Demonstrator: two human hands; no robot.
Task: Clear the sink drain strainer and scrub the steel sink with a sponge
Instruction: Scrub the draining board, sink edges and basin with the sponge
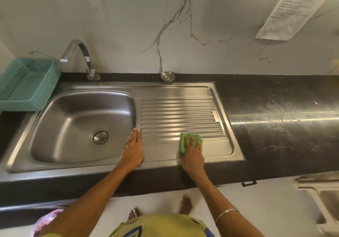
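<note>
**Scrubbing the drainboard, the strainer already out**

My right hand presses the green sponge flat on the near part of the ribbed drainboard. The fingers lie spread over the sponge and bend a little around it. My left hand is open, with straight fingers, and rests on the steel strip between the basin and the drainboard.

The drain strainer is not in the drain. It stands on the dark desk at the far edge, against the marble wall, and I see no dirt in it. The drain hole in the basin is open and looks clean. So I judge that the strainer part is done, and the scrubbing is somewhere in the middle. Whether the basin is already scrubbed, I cannot tell; the steel shines everywhere. The strainer probably must go back at the end.

A printed paper hangs on the wall at far right, but its writing is too blurred to read. I see no brand on the tap or on the teal basket.
</note>
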